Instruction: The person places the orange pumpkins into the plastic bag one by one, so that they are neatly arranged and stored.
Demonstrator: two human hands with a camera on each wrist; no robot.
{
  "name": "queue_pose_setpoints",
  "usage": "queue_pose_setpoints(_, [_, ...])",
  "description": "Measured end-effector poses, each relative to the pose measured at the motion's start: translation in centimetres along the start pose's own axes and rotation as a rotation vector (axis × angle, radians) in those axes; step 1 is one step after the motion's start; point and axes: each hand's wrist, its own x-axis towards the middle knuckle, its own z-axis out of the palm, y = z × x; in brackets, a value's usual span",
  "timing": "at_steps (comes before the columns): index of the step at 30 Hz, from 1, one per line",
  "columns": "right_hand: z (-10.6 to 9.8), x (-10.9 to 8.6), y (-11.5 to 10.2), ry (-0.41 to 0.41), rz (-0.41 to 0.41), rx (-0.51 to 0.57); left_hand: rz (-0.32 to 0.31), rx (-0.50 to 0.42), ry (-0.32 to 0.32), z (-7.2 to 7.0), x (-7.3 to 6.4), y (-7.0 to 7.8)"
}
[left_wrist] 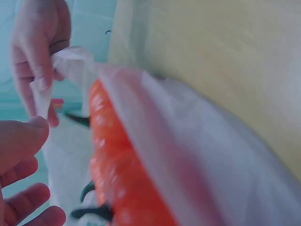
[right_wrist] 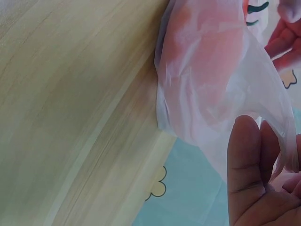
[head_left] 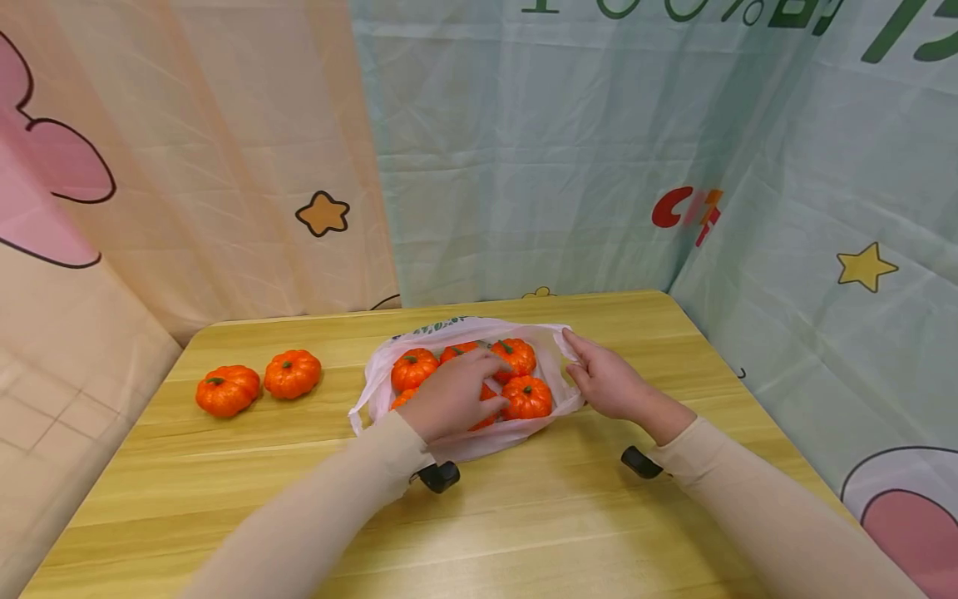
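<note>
A thin white plastic bag (head_left: pixel 479 443) lies on the table with its mouth spread, holding several small orange pumpkins (head_left: pixel 527 398) with green stems. Over the bag's mouth is my left hand (head_left: pixel 456 394), its fingers loosely bent above the pumpkins and partly hiding them. In the left wrist view, nothing shows between the left fingers (left_wrist: pixel 28 202). At the bag's right end, my right hand (head_left: pixel 609 383) grips its handle loop. The right wrist view shows the handle (right_wrist: pixel 287 136) running between the right thumb and fingers, the plastic pulled up from the pumpkins.
Two more pumpkins, one (head_left: pixel 228 391) at the far left and another (head_left: pixel 293 373) beside it, sit on the wooden table (head_left: pixel 569 532). Printed cloth curtains (head_left: pixel 524 166) hang behind the table and along its sides.
</note>
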Motion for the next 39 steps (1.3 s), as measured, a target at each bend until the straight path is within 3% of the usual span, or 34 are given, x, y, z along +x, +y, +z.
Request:
queue_pose_setpoints(4, [-0.1, -0.1, 0.0, -0.011, 0.014, 0.029, -0.039, 0.002, 0.039, -2.2, -1.2, -1.2])
queue_pose_setpoints(8, [-0.2, -0.1, 0.1, -0.011, 0.017, 0.033, -0.127, -0.002, 0.060, -4.5, -2.8, -3.1])
queue_pose_setpoints(13, [-0.1, 0.0, 0.3, -0.003, 0.009, 0.028, -0.216, -0.037, 0.086, -6.8, -4.8, -6.5])
queue_pose_setpoints(23, [-0.1, -0.1, 0.3, 0.000, 0.005, 0.033, -0.383, 0.009, 0.103, -10.7, -9.2, -13.0])
queue_pose_setpoints(28, [-0.2, -0.1, 0.3, -0.004, 0.014, 0.028, -0.452, 0.011, 0.081, -11.9, -11.4, -16.3])
queue_pose_setpoints(32, [-0.2, -0.1, 0.3, -0.003, 0.018, 0.015, -0.473, 0.021, 0.072, -12.3, -13.3, -18.9])
queue_pose_setpoints(39, [0.0, 0.0, 0.4, 0.002, 0.002, 0.014, -0.498, 0.022, 0.063, -12.3, -15.9, -21.7])
